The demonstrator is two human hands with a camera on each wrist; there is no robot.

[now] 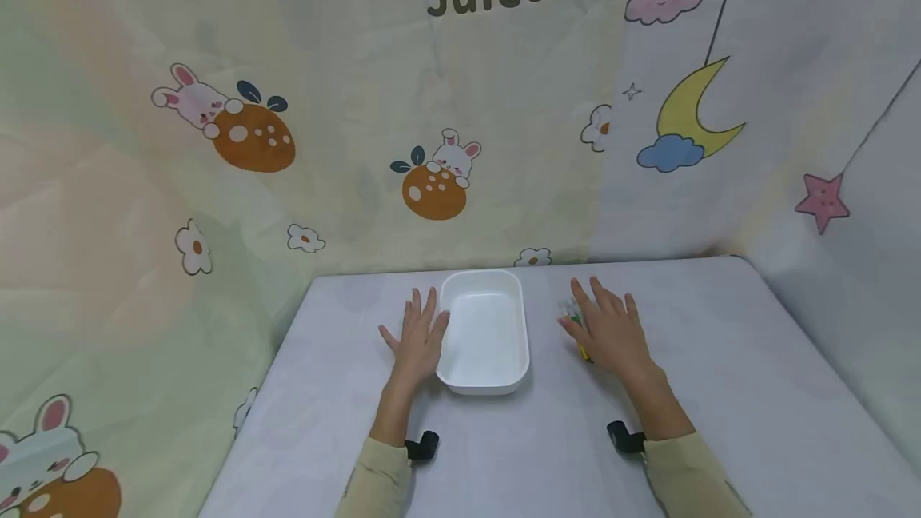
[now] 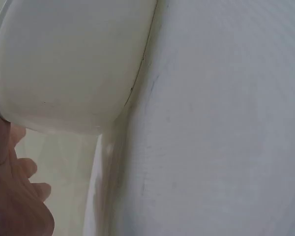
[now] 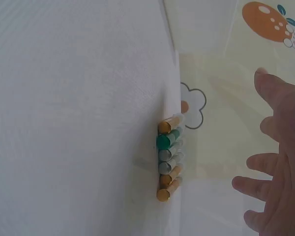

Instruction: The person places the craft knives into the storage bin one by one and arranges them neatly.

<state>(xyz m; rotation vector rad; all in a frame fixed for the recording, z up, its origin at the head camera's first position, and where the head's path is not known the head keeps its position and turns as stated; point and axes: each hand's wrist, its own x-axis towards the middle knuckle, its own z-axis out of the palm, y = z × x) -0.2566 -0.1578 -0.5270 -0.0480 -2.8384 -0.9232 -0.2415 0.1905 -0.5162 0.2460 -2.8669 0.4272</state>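
Note:
A white rectangular container [image 1: 484, 342] with rounded corners lies on the table, its inside bare in the head view. My left hand [image 1: 417, 346], fingers spread and fairly straight, is at its left side, with the thumb by the rim. In the left wrist view the container's outer wall [image 2: 69, 64] looms close to that hand [image 2: 17, 182]. My right hand [image 1: 612, 334] hovers with spread fingers over a row of small cylinders, partly hidden beneath it. The right wrist view shows these cylinders [image 3: 166, 155] side by side with orange, green and greyish ends; their kind is unclear.
A white cloth covers the table [image 1: 748, 390]. Behind it hangs a printed curtain [image 1: 345, 102] with rabbits, oranges and flowers. Each wrist carries a dark camera mount, such as the right one [image 1: 624, 438].

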